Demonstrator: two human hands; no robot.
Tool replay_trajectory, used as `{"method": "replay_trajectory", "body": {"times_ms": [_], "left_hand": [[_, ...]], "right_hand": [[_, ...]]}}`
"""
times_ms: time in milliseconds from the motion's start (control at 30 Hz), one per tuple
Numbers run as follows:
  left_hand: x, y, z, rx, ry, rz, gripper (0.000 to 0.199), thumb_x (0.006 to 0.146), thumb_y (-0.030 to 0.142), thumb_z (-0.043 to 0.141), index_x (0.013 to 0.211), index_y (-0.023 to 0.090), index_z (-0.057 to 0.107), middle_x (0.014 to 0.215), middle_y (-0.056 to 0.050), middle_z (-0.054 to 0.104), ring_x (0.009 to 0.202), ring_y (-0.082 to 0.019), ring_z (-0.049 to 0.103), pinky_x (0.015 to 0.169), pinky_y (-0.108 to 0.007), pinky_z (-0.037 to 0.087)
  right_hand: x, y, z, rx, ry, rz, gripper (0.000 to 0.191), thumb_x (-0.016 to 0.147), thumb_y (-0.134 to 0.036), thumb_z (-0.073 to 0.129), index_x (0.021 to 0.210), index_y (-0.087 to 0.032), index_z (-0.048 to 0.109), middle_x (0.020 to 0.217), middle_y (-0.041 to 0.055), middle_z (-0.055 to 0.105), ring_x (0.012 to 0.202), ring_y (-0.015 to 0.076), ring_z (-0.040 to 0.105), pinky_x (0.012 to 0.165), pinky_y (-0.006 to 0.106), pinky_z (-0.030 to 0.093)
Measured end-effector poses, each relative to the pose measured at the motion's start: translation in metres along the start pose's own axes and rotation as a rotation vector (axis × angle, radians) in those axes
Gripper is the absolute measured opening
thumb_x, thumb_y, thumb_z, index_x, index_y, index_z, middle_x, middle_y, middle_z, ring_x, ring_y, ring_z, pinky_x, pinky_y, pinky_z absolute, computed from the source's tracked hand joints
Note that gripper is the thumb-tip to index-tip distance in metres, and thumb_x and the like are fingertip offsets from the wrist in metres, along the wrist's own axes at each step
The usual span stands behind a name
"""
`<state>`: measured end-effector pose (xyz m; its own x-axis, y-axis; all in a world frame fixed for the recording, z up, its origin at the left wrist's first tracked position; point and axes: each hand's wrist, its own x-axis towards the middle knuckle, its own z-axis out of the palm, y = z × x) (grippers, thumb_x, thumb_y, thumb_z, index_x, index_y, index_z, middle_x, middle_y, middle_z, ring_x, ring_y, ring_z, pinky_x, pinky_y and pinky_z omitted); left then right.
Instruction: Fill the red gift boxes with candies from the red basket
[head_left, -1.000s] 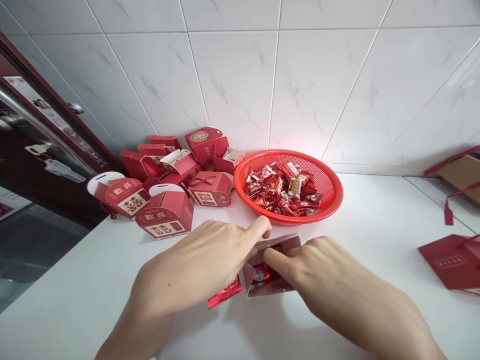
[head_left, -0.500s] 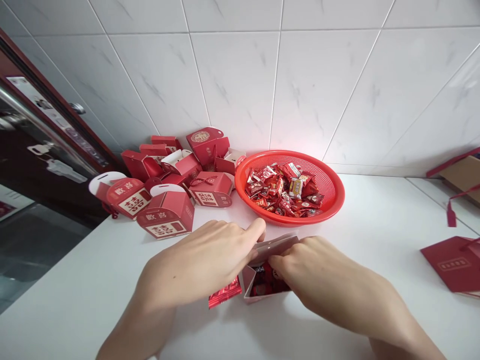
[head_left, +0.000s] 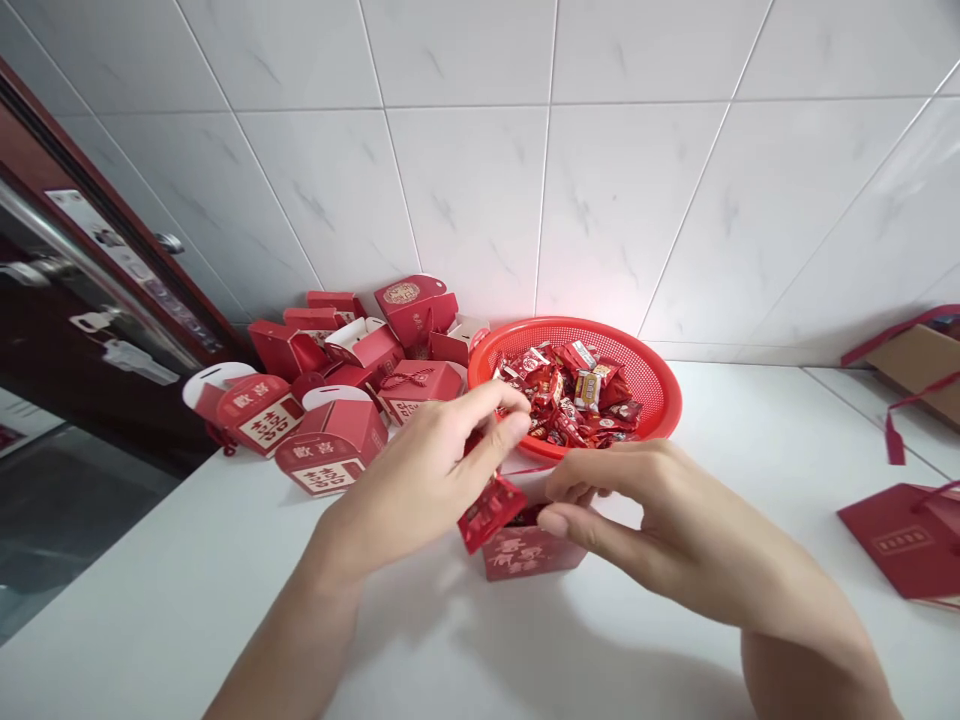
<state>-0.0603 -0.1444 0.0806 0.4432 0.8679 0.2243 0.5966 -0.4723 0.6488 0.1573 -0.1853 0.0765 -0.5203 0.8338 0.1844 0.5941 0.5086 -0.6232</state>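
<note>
A small red gift box (head_left: 534, 556) stands on the white counter in front of me, its top open and wrapped candies partly visible inside. At its left side my left hand (head_left: 427, 475) is closed on a red candy packet (head_left: 491, 512), which hangs below the fingers over the box's left edge. My right hand (head_left: 652, 520) is at the right side of the box, fingers curled around the upright flap and thumb at the opening. Both hands cover parts of the box.
Just behind the box, a red plastic basket (head_left: 664, 385) holds many wrapped candies (head_left: 589, 390). Several red gift boxes (head_left: 334, 445) cluster at the left by the tiled wall (head_left: 465, 210). On the right lie a red paper bag (head_left: 904, 540) and an open cardboard carton (head_left: 919, 360).
My left hand has lifted and turned, raising the candy packet from beside the box to its left edge. My right hand's fingers have drawn up out of the opening. The view has tilted slightly up.
</note>
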Motion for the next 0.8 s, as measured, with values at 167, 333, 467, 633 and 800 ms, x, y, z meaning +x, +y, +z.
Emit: {"method": "replay_trajectory", "body": {"times_ms": [167, 333, 467, 633, 800], "left_hand": [[0.005, 0.002, 0.016, -0.080, 0.278, 0.097, 0.026, 0.109, 0.039, 0.044, 0.111, 0.023, 0.064, 0.071, 0.006, 0.061, 0.061, -0.012, 0.056, 0.062, -0.023, 0.044], [0.004, 0.001, 0.016, -0.148, 0.264, 0.114, 0.029, 0.109, 0.042, 0.043, 0.120, 0.024, 0.064, 0.082, 0.003, 0.066, 0.069, -0.013, 0.060, 0.066, -0.024, 0.049], [0.000, -0.002, 0.001, -0.156, 0.176, 0.147, 0.030, 0.109, 0.044, 0.043, 0.115, 0.026, 0.066, 0.116, -0.003, 0.071, 0.104, -0.017, 0.067, 0.087, -0.027, 0.053], [-0.005, -0.004, -0.017, 0.121, -0.169, 0.126, 0.033, 0.105, 0.044, 0.050, 0.096, 0.028, 0.076, 0.139, -0.002, 0.063, 0.126, -0.026, 0.063, 0.100, -0.034, 0.052], [-0.006, -0.008, -0.012, 0.252, -0.391, 0.103, 0.039, 0.105, 0.037, 0.044, 0.089, 0.026, 0.078, 0.119, -0.005, 0.072, 0.102, -0.023, 0.071, 0.089, -0.033, 0.052]], "right_hand": [[0.009, -0.002, 0.012, 0.321, 0.077, 0.075, 0.031, 0.096, -0.044, 0.072, 0.079, -0.020, 0.063, 0.074, -0.0009, 0.072, 0.066, 0.0138, 0.064, 0.059, 0.022, 0.047], [0.016, 0.000, 0.010, 0.373, 0.270, -0.002, 0.018, 0.100, -0.025, 0.062, 0.083, -0.020, 0.063, 0.079, -0.0013, 0.070, 0.073, 0.0130, 0.063, 0.065, 0.021, 0.049], [0.008, 0.009, -0.010, 0.267, 0.398, -0.029, 0.015, 0.095, -0.017, 0.064, 0.080, -0.020, 0.065, 0.074, -0.0024, 0.067, 0.070, 0.0125, 0.059, 0.064, 0.022, 0.048], [-0.007, 0.017, -0.033, 0.105, 0.360, -0.016, 0.015, 0.091, -0.015, 0.065, 0.078, -0.021, 0.069, 0.072, -0.0028, 0.069, 0.067, 0.0130, 0.059, 0.063, 0.023, 0.049], [-0.008, 0.014, -0.032, 0.104, 0.284, -0.018, 0.016, 0.089, -0.011, 0.062, 0.078, -0.021, 0.069, 0.071, -0.0042, 0.068, 0.063, 0.0105, 0.058, 0.060, 0.020, 0.050]]}}
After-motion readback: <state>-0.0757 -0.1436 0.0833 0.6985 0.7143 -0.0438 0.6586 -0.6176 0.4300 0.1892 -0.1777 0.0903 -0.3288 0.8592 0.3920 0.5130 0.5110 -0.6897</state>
